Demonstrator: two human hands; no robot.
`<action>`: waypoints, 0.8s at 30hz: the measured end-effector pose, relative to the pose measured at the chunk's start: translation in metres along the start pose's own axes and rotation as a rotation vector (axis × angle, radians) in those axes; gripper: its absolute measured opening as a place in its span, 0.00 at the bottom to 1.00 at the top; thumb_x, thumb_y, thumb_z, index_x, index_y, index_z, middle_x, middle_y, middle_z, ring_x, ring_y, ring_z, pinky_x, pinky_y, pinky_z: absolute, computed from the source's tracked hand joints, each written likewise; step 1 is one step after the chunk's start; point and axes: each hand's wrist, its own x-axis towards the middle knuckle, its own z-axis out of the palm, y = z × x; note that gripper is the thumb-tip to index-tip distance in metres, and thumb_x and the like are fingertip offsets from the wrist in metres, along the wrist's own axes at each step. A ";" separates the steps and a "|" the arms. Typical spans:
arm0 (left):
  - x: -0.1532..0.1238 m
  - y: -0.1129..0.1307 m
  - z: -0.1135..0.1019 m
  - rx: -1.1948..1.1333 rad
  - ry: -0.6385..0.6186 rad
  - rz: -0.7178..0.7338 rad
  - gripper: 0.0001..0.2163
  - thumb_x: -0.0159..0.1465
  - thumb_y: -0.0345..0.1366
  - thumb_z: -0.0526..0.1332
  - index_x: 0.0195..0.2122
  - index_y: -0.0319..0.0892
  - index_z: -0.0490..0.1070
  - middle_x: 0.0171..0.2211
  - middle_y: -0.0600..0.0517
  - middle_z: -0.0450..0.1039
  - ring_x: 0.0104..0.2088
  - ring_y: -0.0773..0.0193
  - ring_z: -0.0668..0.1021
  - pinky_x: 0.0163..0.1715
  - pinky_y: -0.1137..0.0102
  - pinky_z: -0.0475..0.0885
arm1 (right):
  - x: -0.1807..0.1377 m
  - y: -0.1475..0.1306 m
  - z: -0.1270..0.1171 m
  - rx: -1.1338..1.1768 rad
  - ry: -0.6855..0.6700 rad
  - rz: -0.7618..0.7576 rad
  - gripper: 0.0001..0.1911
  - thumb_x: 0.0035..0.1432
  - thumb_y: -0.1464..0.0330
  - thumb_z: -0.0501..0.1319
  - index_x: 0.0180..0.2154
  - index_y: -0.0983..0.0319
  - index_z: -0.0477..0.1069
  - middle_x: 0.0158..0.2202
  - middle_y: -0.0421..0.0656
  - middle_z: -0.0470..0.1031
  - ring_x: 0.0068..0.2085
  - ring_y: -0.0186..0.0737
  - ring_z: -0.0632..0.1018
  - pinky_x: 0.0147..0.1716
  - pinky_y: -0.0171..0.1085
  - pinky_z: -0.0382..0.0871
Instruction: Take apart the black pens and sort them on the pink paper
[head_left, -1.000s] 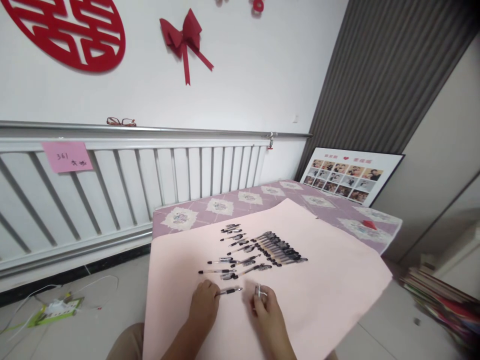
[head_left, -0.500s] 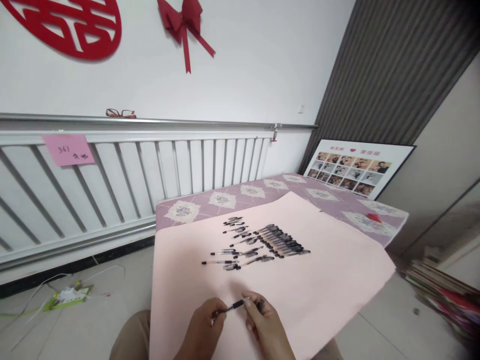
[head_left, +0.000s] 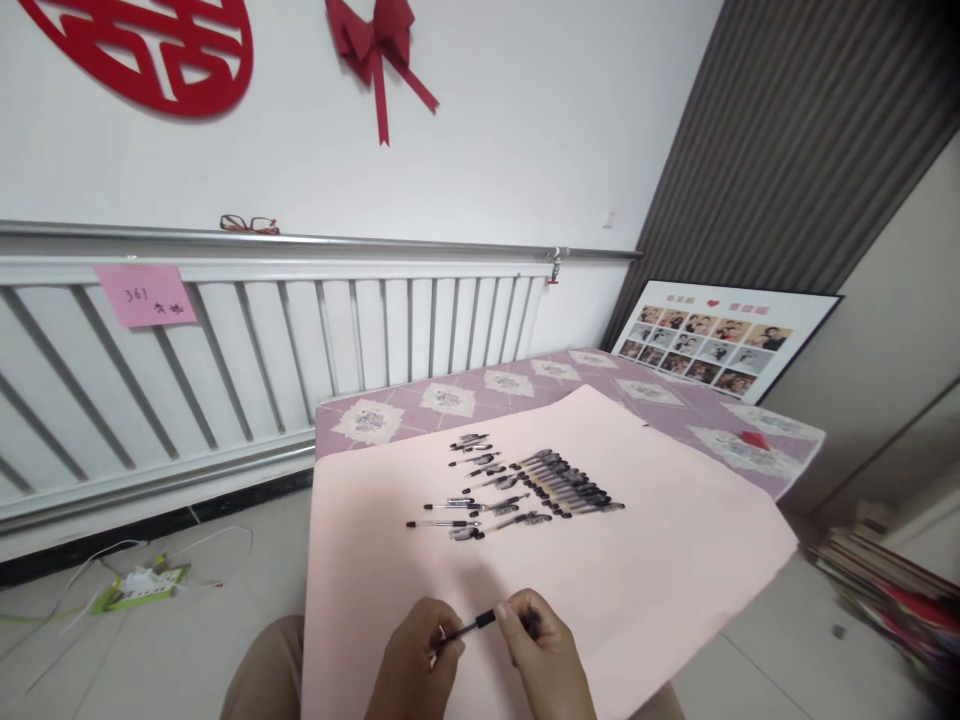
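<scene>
Between my two hands, over the near part of a pink sheet (head_left: 660, 580), is a pen (head_left: 485, 619) with a black grip and a clear barrel. My left hand (head_left: 424, 650) pinches its barrel end between thumb and fingers. The grip end is held by my right hand (head_left: 541, 645), whose curled fingers also cover something dark that I cannot make out. Farther back lies a neat slanting row of capped pens (head_left: 570, 482). Left of that row are several loose pens (head_left: 442, 524), with separate black caps (head_left: 463, 535) among them.
A purple patterned cloth (head_left: 510, 383) covers the table under the sheet. Behind stands a white radiator (head_left: 360, 335) with a pink note (head_left: 146, 296). A photo board (head_left: 720, 340) leans at the back right. A power strip (head_left: 142, 588) lies on the floor at left.
Both hands remain on the pen, which has shifted slightly right and down in the view. The whole scene has slid a little to the right as the camera turned. The pens on the sheet look unchanged.
</scene>
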 end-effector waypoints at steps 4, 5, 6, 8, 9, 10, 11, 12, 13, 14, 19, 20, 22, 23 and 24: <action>0.000 0.003 -0.001 0.003 0.030 0.009 0.05 0.49 0.26 0.54 0.24 0.43 0.63 0.22 0.56 0.62 0.23 0.67 0.66 0.24 0.73 0.60 | 0.000 0.001 0.001 0.068 0.043 0.004 0.15 0.44 0.55 0.61 0.29 0.60 0.69 0.16 0.32 0.58 0.19 0.31 0.60 0.19 0.31 0.55; 0.000 0.003 -0.001 0.005 0.027 0.011 0.05 0.50 0.26 0.53 0.24 0.43 0.63 0.22 0.56 0.63 0.23 0.67 0.66 0.24 0.73 0.61 | 0.000 0.001 0.000 0.075 0.029 0.013 0.17 0.44 0.55 0.61 0.33 0.60 0.70 0.16 0.33 0.59 0.19 0.31 0.60 0.19 0.31 0.56; 0.000 0.003 -0.001 0.007 0.023 0.012 0.05 0.50 0.26 0.53 0.24 0.43 0.63 0.22 0.56 0.63 0.23 0.67 0.66 0.24 0.73 0.61 | 0.000 0.001 0.000 0.072 0.007 0.020 0.18 0.44 0.55 0.61 0.34 0.60 0.70 0.16 0.33 0.59 0.19 0.31 0.60 0.19 0.31 0.56; 0.000 0.002 -0.001 0.013 0.016 0.027 0.05 0.50 0.26 0.53 0.25 0.43 0.64 0.22 0.56 0.63 0.23 0.67 0.67 0.25 0.73 0.62 | 0.000 0.000 -0.001 0.044 -0.028 0.019 0.15 0.45 0.56 0.61 0.29 0.61 0.71 0.16 0.34 0.60 0.19 0.31 0.61 0.20 0.31 0.57; 0.000 0.002 -0.001 0.019 0.015 0.042 0.06 0.50 0.26 0.53 0.25 0.43 0.64 0.22 0.56 0.63 0.24 0.67 0.68 0.25 0.73 0.62 | 0.000 0.000 -0.002 0.029 -0.029 0.008 0.14 0.45 0.56 0.61 0.25 0.61 0.70 0.17 0.34 0.60 0.20 0.31 0.61 0.21 0.30 0.58; -0.001 0.001 -0.001 0.025 0.016 0.059 0.06 0.51 0.25 0.53 0.25 0.43 0.64 0.23 0.56 0.63 0.24 0.67 0.68 0.25 0.73 0.62 | 0.000 -0.001 -0.002 0.016 -0.018 -0.007 0.14 0.45 0.56 0.61 0.22 0.61 0.68 0.17 0.34 0.60 0.21 0.31 0.62 0.22 0.30 0.58; -0.001 0.001 -0.001 0.031 0.019 0.076 0.06 0.51 0.25 0.53 0.25 0.43 0.64 0.23 0.56 0.63 0.24 0.67 0.68 0.25 0.74 0.62 | 0.000 -0.001 -0.002 0.003 0.000 -0.024 0.15 0.45 0.56 0.61 0.20 0.61 0.66 0.17 0.35 0.61 0.21 0.32 0.63 0.23 0.30 0.59; -0.001 0.000 -0.001 0.036 0.023 0.093 0.06 0.51 0.25 0.53 0.25 0.43 0.64 0.23 0.56 0.64 0.24 0.67 0.68 0.26 0.74 0.63 | 0.000 -0.002 -0.002 -0.009 0.019 -0.040 0.16 0.45 0.56 0.61 0.19 0.61 0.66 0.17 0.35 0.61 0.22 0.32 0.64 0.23 0.30 0.60; -0.001 0.000 -0.001 0.041 0.026 0.106 0.07 0.51 0.24 0.53 0.25 0.43 0.64 0.23 0.56 0.64 0.24 0.67 0.68 0.26 0.74 0.63 | -0.001 -0.002 -0.001 -0.019 0.033 -0.054 0.15 0.44 0.56 0.61 0.19 0.60 0.66 0.18 0.36 0.62 0.23 0.33 0.65 0.24 0.31 0.60; -0.001 0.000 -0.002 0.044 0.028 0.117 0.07 0.51 0.24 0.53 0.25 0.43 0.63 0.23 0.56 0.64 0.24 0.67 0.68 0.26 0.74 0.63 | -0.001 -0.002 0.000 -0.024 0.046 -0.065 0.14 0.44 0.56 0.61 0.21 0.60 0.68 0.19 0.36 0.64 0.24 0.34 0.66 0.24 0.31 0.61; -0.001 0.002 -0.010 0.093 -0.040 0.150 0.07 0.52 0.24 0.52 0.27 0.43 0.65 0.26 0.53 0.67 0.27 0.66 0.70 0.29 0.72 0.66 | -0.002 -0.003 0.000 -0.059 0.021 -0.122 0.14 0.45 0.55 0.60 0.23 0.60 0.69 0.21 0.37 0.67 0.25 0.36 0.68 0.26 0.31 0.63; -0.001 0.003 -0.011 0.120 -0.054 0.164 0.08 0.53 0.24 0.52 0.28 0.43 0.65 0.27 0.52 0.67 0.28 0.65 0.71 0.29 0.72 0.66 | -0.001 -0.004 0.000 -0.089 0.001 -0.124 0.15 0.45 0.56 0.60 0.21 0.60 0.67 0.19 0.36 0.65 0.24 0.35 0.67 0.25 0.31 0.62; -0.002 0.004 -0.013 0.182 -0.067 0.197 0.08 0.53 0.24 0.52 0.28 0.43 0.65 0.28 0.52 0.68 0.29 0.64 0.72 0.30 0.71 0.66 | 0.000 -0.005 -0.002 -0.153 -0.023 -0.118 0.16 0.46 0.56 0.60 0.18 0.60 0.63 0.17 0.35 0.61 0.23 0.33 0.64 0.23 0.30 0.60; -0.002 0.004 -0.014 0.207 -0.066 0.209 0.08 0.53 0.23 0.52 0.28 0.43 0.66 0.28 0.52 0.69 0.29 0.64 0.72 0.30 0.71 0.66 | 0.001 -0.005 -0.004 -0.174 -0.034 -0.116 0.16 0.46 0.57 0.60 0.17 0.60 0.62 0.17 0.35 0.60 0.23 0.33 0.64 0.23 0.30 0.60; -0.001 0.004 -0.015 0.224 -0.067 0.214 0.08 0.53 0.24 0.52 0.28 0.43 0.66 0.28 0.52 0.69 0.30 0.63 0.72 0.31 0.71 0.66 | 0.001 -0.005 -0.005 -0.182 -0.049 -0.114 0.16 0.47 0.57 0.60 0.18 0.60 0.62 0.17 0.35 0.60 0.23 0.33 0.64 0.23 0.30 0.60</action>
